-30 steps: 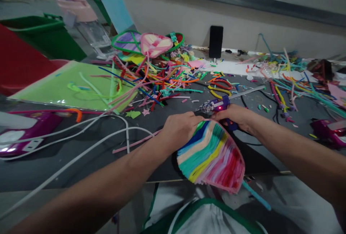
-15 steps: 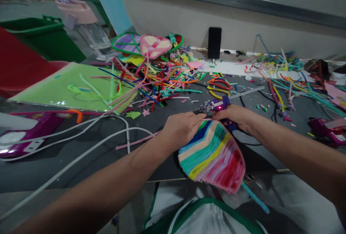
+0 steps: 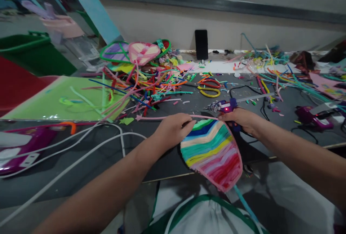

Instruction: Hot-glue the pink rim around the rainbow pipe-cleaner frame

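A piece covered in rainbow stripes of pipe cleaner (image 3: 213, 151), with a pink border along its right and lower sides, hangs over the table's front edge. My left hand (image 3: 174, 127) is closed at its upper left corner, pinching a pink pipe cleaner (image 3: 151, 118) that runs along the top edge and sticks out leftward. Wrapped round a purple glue gun (image 3: 229, 105), my right hand (image 3: 242, 119) has its thumb and finger at the piece's upper right corner. The gun's nozzle points left, above the piece, its red light lit; a clear glue stick juts from its back.
Yellow and red-handled scissors (image 3: 209, 91) lie beyond the gun. Loose pipe cleaners (image 3: 159, 79) are heaped behind my left hand. A phone (image 3: 201, 45) leans on the wall. White cables (image 3: 89, 147) cross the left side; another glue gun (image 3: 315, 118) lies at right.
My left hand has moved slightly left and away from the glue gun, uncovering the piece's green and blue top stripes. The pink pipe cleaner now lies along that top edge.
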Tool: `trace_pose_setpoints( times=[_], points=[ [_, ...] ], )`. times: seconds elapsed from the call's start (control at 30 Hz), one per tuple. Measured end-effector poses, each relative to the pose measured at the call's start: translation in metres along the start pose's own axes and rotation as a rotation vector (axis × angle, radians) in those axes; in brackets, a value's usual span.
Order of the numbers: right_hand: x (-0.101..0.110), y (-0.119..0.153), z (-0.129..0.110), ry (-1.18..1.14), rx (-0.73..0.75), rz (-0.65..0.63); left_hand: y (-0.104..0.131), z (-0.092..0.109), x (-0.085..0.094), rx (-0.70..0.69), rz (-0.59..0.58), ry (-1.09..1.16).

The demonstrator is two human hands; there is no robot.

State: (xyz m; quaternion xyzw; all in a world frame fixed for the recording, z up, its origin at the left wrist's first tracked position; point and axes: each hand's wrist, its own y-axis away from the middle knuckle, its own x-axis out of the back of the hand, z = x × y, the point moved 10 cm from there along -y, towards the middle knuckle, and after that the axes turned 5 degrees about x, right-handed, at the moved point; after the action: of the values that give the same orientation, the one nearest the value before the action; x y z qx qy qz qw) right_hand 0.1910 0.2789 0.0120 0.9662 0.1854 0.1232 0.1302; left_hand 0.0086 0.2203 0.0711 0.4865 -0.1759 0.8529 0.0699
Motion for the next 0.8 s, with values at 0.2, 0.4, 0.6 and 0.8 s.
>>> trace_pose_setpoints(
  times=[0.2,0.4,0.6,0.8],
  points=[
    [-0.003,0.002,0.005,-0.079,0.010,0.019,0.004,-0.011,-0.020,0.206,-0.388,0.020],
    [-0.011,0.014,0.006,-0.143,0.023,-0.012,0.029,-0.015,-0.040,0.488,-0.499,0.440],
    [-0.012,0.043,0.005,-0.240,0.042,-0.043,0.055,0.006,-0.043,0.597,-0.511,0.757],
    [0.008,0.063,-0.029,-0.308,0.182,0.056,0.019,0.009,-0.007,0.501,-0.250,0.654]
  ],
)
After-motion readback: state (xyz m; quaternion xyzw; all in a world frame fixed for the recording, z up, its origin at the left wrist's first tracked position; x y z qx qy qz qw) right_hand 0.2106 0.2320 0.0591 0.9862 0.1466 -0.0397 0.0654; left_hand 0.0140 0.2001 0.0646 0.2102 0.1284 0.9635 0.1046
